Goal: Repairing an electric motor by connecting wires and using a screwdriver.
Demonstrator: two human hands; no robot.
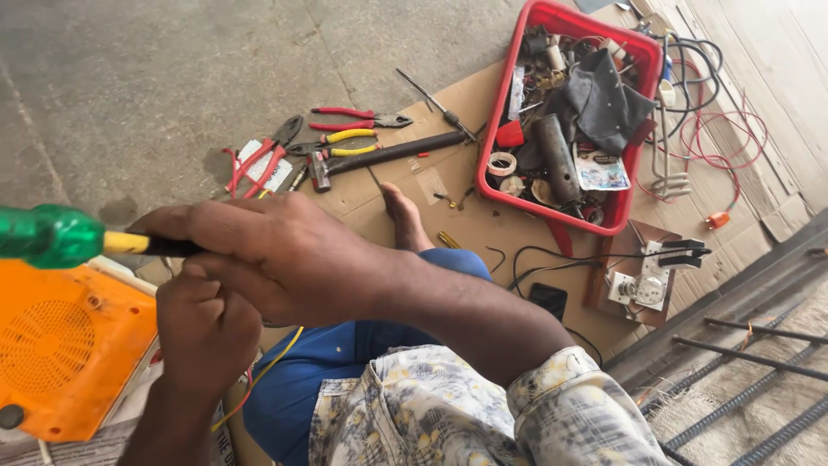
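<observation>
The right hand (259, 259) grips a screwdriver (65, 237) with a glossy, translucent green plastic handle and a yellow collar. Just below the grip sits an orange box (60, 354) of matt, smooth plastic with a perforated grille. Beyond the grip, flat brown cardboard (448, 198) lies on rough grey concrete (129, 78), bearing a glossy red plastic tray (634, 52).

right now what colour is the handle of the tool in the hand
Green, with a yellow and black shaft, on the tool; head view.
</observation>
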